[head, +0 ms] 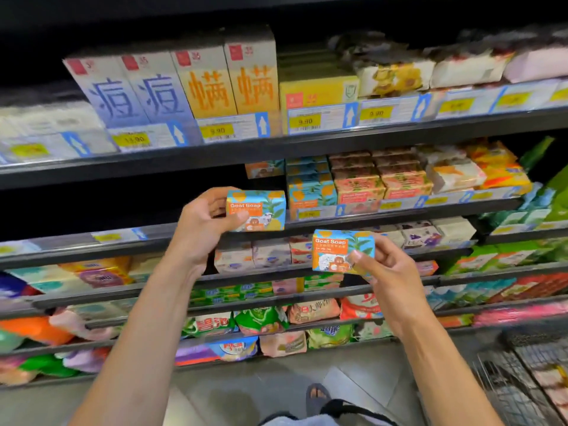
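Head view: the left hand [206, 224] grips the left soap box [261, 207] by its left end, thumb curled across the printed front and fingers behind. The right hand [392, 273] pinches the right soap box [341, 249] at its lower right corner, lower than the first and apart from it. Just right of the left grip, a stack of matching boxes [309, 192] sits on the shelf [399, 210]. A wire cart [522, 388] stands below the right grip. Both boxes lie long axis sideways, with the fronts facing the camera and the lettering upright.
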Motion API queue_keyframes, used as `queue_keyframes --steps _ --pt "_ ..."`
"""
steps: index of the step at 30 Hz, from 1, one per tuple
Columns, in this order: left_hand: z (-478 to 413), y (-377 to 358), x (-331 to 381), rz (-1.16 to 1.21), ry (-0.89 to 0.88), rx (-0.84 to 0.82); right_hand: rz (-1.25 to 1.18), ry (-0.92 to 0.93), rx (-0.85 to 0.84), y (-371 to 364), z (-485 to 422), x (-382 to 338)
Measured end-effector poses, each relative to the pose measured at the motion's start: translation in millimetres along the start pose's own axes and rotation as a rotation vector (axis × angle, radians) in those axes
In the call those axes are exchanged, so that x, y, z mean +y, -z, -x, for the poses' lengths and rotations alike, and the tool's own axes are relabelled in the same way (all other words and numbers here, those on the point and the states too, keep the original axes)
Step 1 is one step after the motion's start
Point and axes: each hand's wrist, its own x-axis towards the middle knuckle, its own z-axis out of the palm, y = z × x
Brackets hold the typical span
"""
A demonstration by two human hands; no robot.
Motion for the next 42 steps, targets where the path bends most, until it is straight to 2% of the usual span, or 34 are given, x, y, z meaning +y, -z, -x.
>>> queue_keyframes --steps 9,16,20,31,42 --pt "-84 4 -5 -0.143 -0.003 0.132 0.05 0.084 -0.075 -13 -37 1" --pt "-127 5 -20 -0.331 -0.042 -0.045 0.019 0.139 -0.053 -27 -42 33" --pt "-143 12 -36 -0.479 -0.074 -0.019 0.004 0.168 -0.032 -34 -38 48" --pt "-169 2 -36 -0.882 -0.301 0.023 -0.042 0.164 -0.008 -44 -33 71" --pt "-170 -12 -26 -0.807 -0.248 -0.031 -0.02 0.15 -0.005 -48 -30 72"
